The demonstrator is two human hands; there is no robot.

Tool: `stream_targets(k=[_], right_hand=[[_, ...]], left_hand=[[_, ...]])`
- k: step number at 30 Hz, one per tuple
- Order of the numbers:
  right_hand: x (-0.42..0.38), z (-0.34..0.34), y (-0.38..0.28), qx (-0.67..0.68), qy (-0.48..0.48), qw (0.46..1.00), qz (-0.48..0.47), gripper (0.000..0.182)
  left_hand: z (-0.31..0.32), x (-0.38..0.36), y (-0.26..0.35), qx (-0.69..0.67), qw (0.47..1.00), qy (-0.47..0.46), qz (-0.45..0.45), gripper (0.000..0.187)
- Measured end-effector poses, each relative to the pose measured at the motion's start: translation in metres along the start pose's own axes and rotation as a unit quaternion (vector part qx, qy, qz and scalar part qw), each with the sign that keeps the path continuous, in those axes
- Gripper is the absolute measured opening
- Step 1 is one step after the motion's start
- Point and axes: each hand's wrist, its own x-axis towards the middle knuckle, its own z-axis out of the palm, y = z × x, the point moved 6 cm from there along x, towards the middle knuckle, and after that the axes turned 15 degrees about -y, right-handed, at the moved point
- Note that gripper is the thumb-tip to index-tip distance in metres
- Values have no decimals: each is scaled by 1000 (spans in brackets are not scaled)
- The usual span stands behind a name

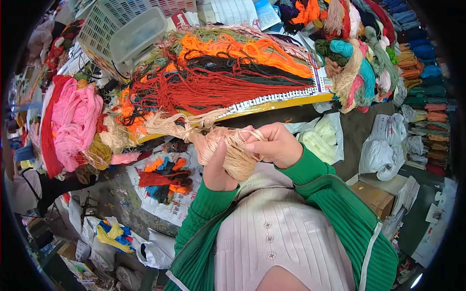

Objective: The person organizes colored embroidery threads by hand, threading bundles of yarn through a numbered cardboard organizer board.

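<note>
In front of my chest hangs a peach-beige skein of thread [239, 162]. My left hand [219, 167] holds it from the left, thumb raised along its side and fingers mostly hidden behind the strands. At the skein's upper right, my right hand [276, 144] pinches some strands between thumb and fingers, with a loop standing up by the fingertips. From the skein's upper left, a paler beige thread bundle [170, 124] runs to the table's edge. Just beyond it lie long red threads [194, 92] fanned out on the table.
Orange threads [262, 53] and black ones lie on the yellow-edged table [272, 105]. A clear plastic bin [138, 36] stands at the back. Pink yarn [75, 114] hangs at left, mixed skeins [361, 63] at right. Pale yellow skeins [320, 138] and a white bag [383, 150] sit lower right.
</note>
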Motion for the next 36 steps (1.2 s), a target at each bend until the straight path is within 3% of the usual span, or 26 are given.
stream_targets(k=[3,17,23,28,30,36], right_hand=[[1,-3,1,35,-10,999,2,7],[7,-6,-6,80,-52,995,14,6],[8,-6,-11,37,-49,998,7,6],[11,0,-20,-100,-51,994,-8,10],[11,-2,-18,-92,-53,994,-8,11],[14,-4,-15,-72,-55,996,-20,12]], left_hand=[[-10,-3,0,69,996,64,-3,34],[-18,2,3,82,994,62,27,31],[-18,4,4,110,988,100,32,33],[-11,9,5,93,991,91,19,33],[-8,10,6,38,993,105,27,25],[-8,11,7,45,992,113,32,22]])
